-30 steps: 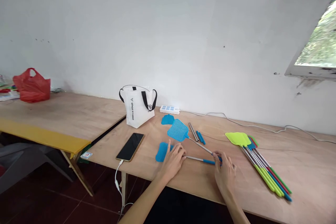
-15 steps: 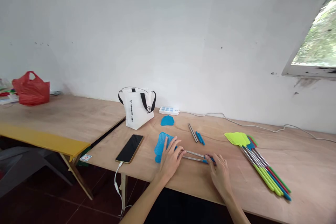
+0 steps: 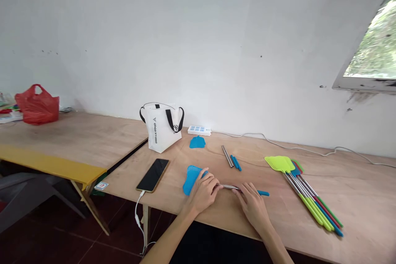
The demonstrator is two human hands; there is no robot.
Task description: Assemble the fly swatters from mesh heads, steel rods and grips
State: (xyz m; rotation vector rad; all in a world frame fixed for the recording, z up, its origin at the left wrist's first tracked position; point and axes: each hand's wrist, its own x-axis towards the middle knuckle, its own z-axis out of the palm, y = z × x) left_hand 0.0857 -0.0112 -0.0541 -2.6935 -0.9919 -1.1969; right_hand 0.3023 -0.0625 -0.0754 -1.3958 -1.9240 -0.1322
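Observation:
Blue fly swatters [image 3: 190,180] lie stacked in front of me, their mesh heads overlapping; I cannot tell each one apart. My left hand [image 3: 202,192] is closed around the metal shafts just below the heads and partly covers them. Farther along the bare metal, my right hand [image 3: 251,202] grips the shafts, with a blue handle end [image 3: 263,193] sticking out past its fingers. Beyond my hands lie loose metal tubes [image 3: 227,156], short blue handles [image 3: 235,162] and a separate blue swatter head [image 3: 197,142].
On the right lies a fan of finished-looking swatters [image 3: 312,198] in several colours. A phone [image 3: 153,175] on a white cable is at the left, near a white bag [image 3: 163,130]. A power strip [image 3: 199,130] sits by the wall; a red bag [image 3: 37,105] stands on the other table.
The shafts, spread apart before, now lie together in one line. The blue heads overlap more closely. My right hand has slid toward the left along the shafts, leaving the handle end exposed.

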